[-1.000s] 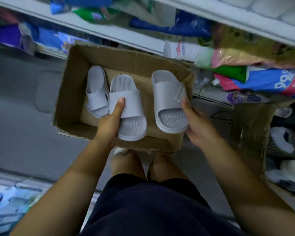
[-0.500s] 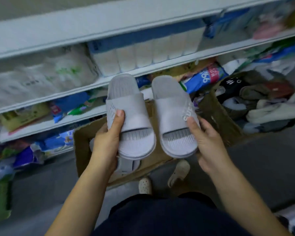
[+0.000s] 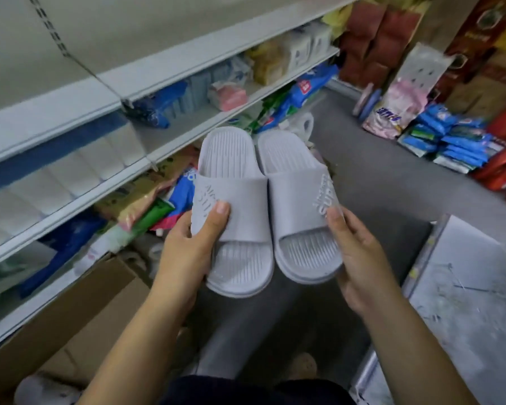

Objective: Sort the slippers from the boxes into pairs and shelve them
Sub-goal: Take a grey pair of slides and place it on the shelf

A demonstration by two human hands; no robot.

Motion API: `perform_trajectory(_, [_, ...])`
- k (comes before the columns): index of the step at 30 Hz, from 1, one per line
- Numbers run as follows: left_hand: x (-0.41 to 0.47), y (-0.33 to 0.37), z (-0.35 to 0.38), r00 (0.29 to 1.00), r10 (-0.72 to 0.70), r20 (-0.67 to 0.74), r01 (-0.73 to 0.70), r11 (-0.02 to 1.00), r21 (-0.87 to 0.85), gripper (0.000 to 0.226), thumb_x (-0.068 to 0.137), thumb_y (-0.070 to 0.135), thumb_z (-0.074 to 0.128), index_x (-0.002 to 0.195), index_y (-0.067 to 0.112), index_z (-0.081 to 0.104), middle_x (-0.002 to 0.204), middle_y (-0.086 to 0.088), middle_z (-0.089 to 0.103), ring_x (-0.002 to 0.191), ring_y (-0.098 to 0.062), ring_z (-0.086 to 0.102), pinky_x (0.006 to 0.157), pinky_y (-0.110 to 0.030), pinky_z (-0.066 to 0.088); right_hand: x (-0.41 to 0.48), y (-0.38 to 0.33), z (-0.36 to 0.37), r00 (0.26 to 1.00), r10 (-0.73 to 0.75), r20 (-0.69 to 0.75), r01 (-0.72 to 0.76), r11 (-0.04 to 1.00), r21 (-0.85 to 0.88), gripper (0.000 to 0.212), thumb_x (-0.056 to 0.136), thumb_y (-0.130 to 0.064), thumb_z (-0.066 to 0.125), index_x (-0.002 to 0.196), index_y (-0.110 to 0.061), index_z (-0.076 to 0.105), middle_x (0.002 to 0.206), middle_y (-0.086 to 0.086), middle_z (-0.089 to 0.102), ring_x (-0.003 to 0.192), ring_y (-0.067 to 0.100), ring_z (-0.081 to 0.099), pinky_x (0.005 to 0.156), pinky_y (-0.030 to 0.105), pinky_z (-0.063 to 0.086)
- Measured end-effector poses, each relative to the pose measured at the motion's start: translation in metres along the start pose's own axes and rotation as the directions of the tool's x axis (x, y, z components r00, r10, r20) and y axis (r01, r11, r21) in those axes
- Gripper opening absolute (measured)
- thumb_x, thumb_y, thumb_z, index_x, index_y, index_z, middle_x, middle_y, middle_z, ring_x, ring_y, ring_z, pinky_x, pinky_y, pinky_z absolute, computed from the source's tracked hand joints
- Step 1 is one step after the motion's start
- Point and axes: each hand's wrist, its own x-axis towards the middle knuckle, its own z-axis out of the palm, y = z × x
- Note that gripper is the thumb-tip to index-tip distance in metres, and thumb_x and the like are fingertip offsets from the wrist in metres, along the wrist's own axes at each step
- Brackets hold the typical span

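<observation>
Slipper 1 (image 3: 231,211) and slipper 2 (image 3: 298,209), grey and matching by appearance, are held side by side, apparently touching, between the 2 grips. Shelving (image 3: 187,68), stocked, runs outboard of the left grip (image 3: 187,252); a cardboard box (image 3: 79,325) lies beneath that grip. Left grip pinches slipper 1's strap, thumb on top; right grip (image 3: 360,258) clasps slipper 2's outer strap edge likewise. Judged light, pliable foam, not fragile, slightly slick; the strap offers the soundest hold.

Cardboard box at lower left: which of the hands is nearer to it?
Left. The left hand, holding one grey slipper, is above the right edge of the cardboard box; the right hand, holding the other slipper, is farther right, beyond both slippers.
</observation>
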Motion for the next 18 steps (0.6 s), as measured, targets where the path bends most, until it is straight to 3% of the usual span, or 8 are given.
perform_trajectory(3, [0.015, 0.004, 0.073, 0.999, 0.025, 0.044, -0.024, 0.999, -0.033, 0.067, 0.07, 0.068, 0.079, 0.115, 0.019, 0.072, 0.107, 0.004, 0.078, 0.102, -0.018, 0.074, 0.093, -0.042, 0.058, 0.028, -0.038, -0.059, 0.999, -0.052, -0.005, 0.052, 0.998, -0.029, 0.045, 0.087, -0.039, 0.064, 0.129, -0.023, 0.064, 0.118, -0.001, 0.073, 0.11, 0.018, 0.07, 0.09, 0.038, 0.055])
perform_trajectory(6, [0.032, 0.014, 0.141, 0.993, 0.074, 0.094, -0.072, 0.997, -0.03, 0.065, 0.069, 0.071, 0.077, 0.114, 0.024, 0.072, 0.107, 0.005, 0.078, 0.102, -0.016, 0.074, 0.095, -0.046, 0.057, 0.058, -0.079, -0.108, 0.993, -0.119, -0.011, 0.118, 0.993, -0.016, 0.045, 0.087, -0.037, 0.061, 0.129, -0.022, 0.064, 0.118, -0.003, 0.073, 0.107, 0.015, 0.07, 0.081, 0.027, 0.058])
perform_trajectory(9, [0.049, 0.03, 0.195, 0.982, 0.144, 0.119, -0.139, 0.989, -0.051, 0.043, 0.084, 0.062, 0.064, 0.112, 0.031, 0.074, 0.107, 0.012, 0.077, 0.101, -0.008, 0.073, 0.088, -0.034, 0.057, 0.093, -0.12, -0.138, 0.987, -0.16, -0.005, 0.16, 0.987, 0.014, 0.041, 0.09, -0.033, 0.059, 0.129, -0.021, 0.064, 0.115, -0.003, 0.074, 0.103, 0.012, 0.072, 0.073, 0.023, 0.058])
perform_trajectory(13, [0.082, 0.058, 0.244, 0.963, 0.267, 0.031, -0.263, 0.961, -0.087, 0.041, 0.093, 0.052, 0.056, 0.13, 0.037, 0.066, 0.115, 0.028, 0.071, 0.103, 0.012, 0.065, 0.07, -0.005, 0.05, 0.149, -0.169, -0.15, 0.975, -0.215, 0.052, 0.214, 0.977, 0.029, 0.039, 0.093, -0.031, 0.058, 0.131, -0.02, 0.062, 0.116, -0.003, 0.074, 0.105, 0.013, 0.071, 0.079, 0.027, 0.059])
perform_trajectory(16, [0.116, 0.084, 0.272, 0.941, 0.338, -0.035, -0.34, 0.937, -0.079, 0.041, 0.098, 0.047, 0.054, 0.139, 0.051, 0.051, 0.105, 0.047, 0.063, 0.093, 0.025, 0.06, 0.063, -0.002, 0.048, 0.202, -0.202, -0.146, 0.962, -0.249, 0.112, 0.249, 0.968, 0.015, 0.041, 0.091, -0.036, 0.059, 0.13, -0.024, 0.062, 0.118, -0.004, 0.074, 0.109, 0.015, 0.07, 0.089, 0.035, 0.056])
perform_trajectory(18, [0.144, 0.102, 0.287, 0.921, 0.382, -0.081, -0.389, 0.916, -0.099, 0.045, 0.097, 0.05, 0.055, 0.141, 0.055, 0.047, 0.106, 0.047, 0.062, 0.095, 0.024, 0.06, 0.073, -0.009, 0.054, 0.24, -0.226, -0.139, 0.946, -0.291, 0.143, 0.29, 0.957, 0.03, 0.041, 0.088, -0.037, 0.06, 0.126, -0.023, 0.064, 0.115, -0.006, 0.074, 0.108, 0.014, 0.07, 0.091, 0.034, 0.057])
